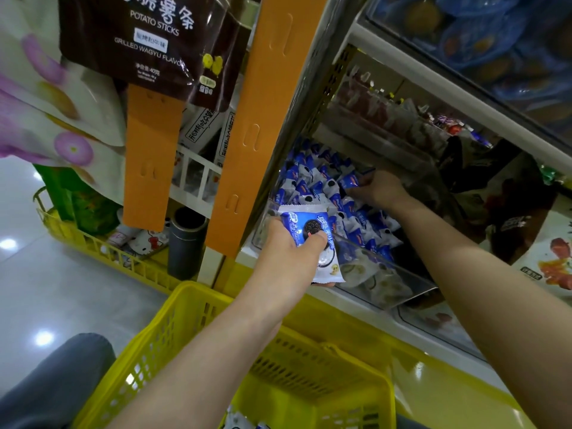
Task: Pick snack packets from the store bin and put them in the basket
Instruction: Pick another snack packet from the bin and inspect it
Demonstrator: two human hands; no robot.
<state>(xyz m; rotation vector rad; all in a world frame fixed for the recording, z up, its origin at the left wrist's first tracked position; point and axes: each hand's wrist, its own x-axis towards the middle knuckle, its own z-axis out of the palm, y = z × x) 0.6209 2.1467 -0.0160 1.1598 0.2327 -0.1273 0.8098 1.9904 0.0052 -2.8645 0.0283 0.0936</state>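
The left hand (291,252) grips a snack packet (311,235), blue and white with a dark sandwich biscuit printed on it. The thumb presses across its face and the fingers curl behind it. This packet is held upright just in front of the near left corner of the clear store bin (387,275), above the far rim of the yellow basket (185,305). The bin sits on a white shelf (411,332), tilted toward the person, and holds a pile of packets (312,181) of the same blue and white kind. The right hand (382,188) reaches deep into the bin over its right side, fingers curled down among the pile against a blue packet (349,181); whether they actually close on it cannot be told. At the bottom edge of the view, a few packets in the basket (240,422) lie on its floor. To the left of the shelf hang orange display strips (257,119) and a brown potato sticks bag (148,35). Below them a second yellow basket (93,239) stands on the shiny floor (46,289), with a dark grey tumbler (185,239) beside it.
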